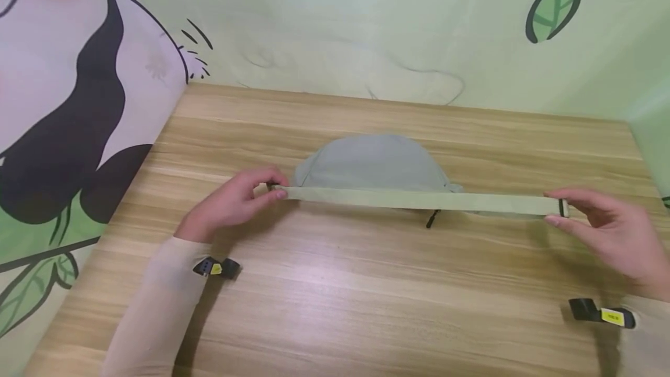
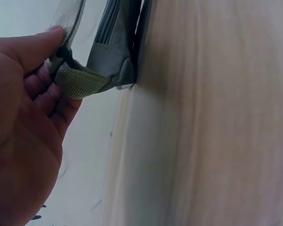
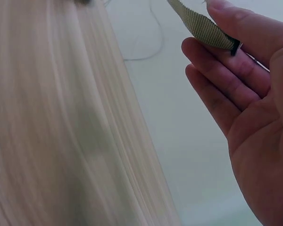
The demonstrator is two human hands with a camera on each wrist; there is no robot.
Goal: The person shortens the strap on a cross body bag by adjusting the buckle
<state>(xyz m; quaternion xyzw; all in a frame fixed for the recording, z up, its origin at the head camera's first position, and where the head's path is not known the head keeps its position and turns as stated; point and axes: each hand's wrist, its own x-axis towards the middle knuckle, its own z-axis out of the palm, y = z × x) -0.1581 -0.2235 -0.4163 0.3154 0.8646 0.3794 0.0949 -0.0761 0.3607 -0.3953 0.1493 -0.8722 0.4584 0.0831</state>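
A grey waist bag (image 1: 371,162) lies on the table, its domed side toward the back wall. Along its near side a pale green strap (image 1: 419,198) is stretched nearly straight between the hands. The left hand (image 1: 238,196) pinches the strap's left end by a dark buckle; in the left wrist view, webbing (image 2: 82,84) loops from there to the bag's corner (image 2: 108,61). At the other end, the right hand (image 1: 617,231) holds the strap between thumb and fingers beside a black slider (image 1: 563,207). A black zipper pull (image 1: 432,218) hangs out below the strap.
The wood-grain table (image 1: 324,307) runs back to a pale green wall (image 1: 335,28) with printed drawings. A panda picture covers the left wall (image 1: 152,34). Dark wrist cameras are strapped on the left sleeve (image 1: 157,295) and right sleeve (image 1: 646,336).
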